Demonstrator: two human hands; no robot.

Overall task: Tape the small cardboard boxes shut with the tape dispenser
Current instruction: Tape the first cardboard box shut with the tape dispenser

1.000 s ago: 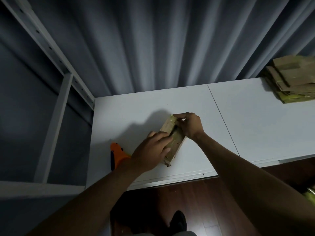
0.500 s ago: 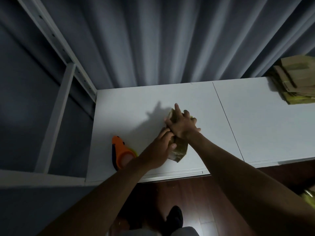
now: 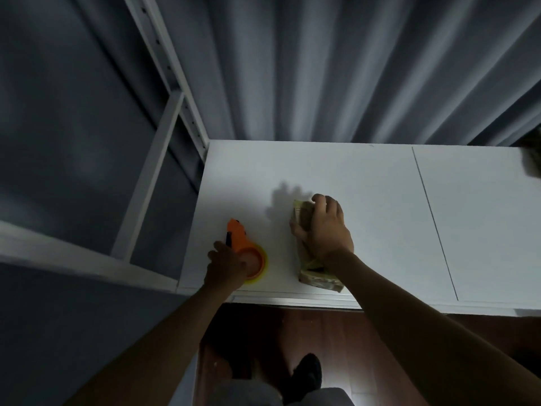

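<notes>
Head view: we look down on a white table [image 3: 366, 183] with a grey curtain [image 3: 322, 68] hanging behind it and a white metal shelf frame [image 3: 164, 136] to the left. A thin seam runs across the tabletop on the right part.

We note the small cardboard box [image 3: 314, 272] lying on the table near its front edge, long side running away from us, its near end just short of the rim. The right hand [image 3: 326, 230] lies on top of the far half of the box, fingers curled over the far end and the thumb down its left side, so we record it as holding the box against the table. Glossy tape shows on the near end of the box; how far it runs under the hand we cannot tell.

To the left of the box, apart from it, we find the orange tape dispenser [image 3: 244, 244] lying flat on the table, its roll end toward us and its narrow nose pointing away. The left hand [image 3: 225, 265] is on the roll end, fingers bent around its near and left edge. We judge this a grip on the dispenser, though the hand is in shadow and the fingertips are not clearly seen. The dispenser appears to rest on the table.

At the far right edge a blurred brownish mass [image 3: 532, 159] sits on the table; we cannot identify it. Below the table, dark wooden floor [image 3: 336, 332] and a dark shoe [image 3: 306, 376] are in view.
</notes>
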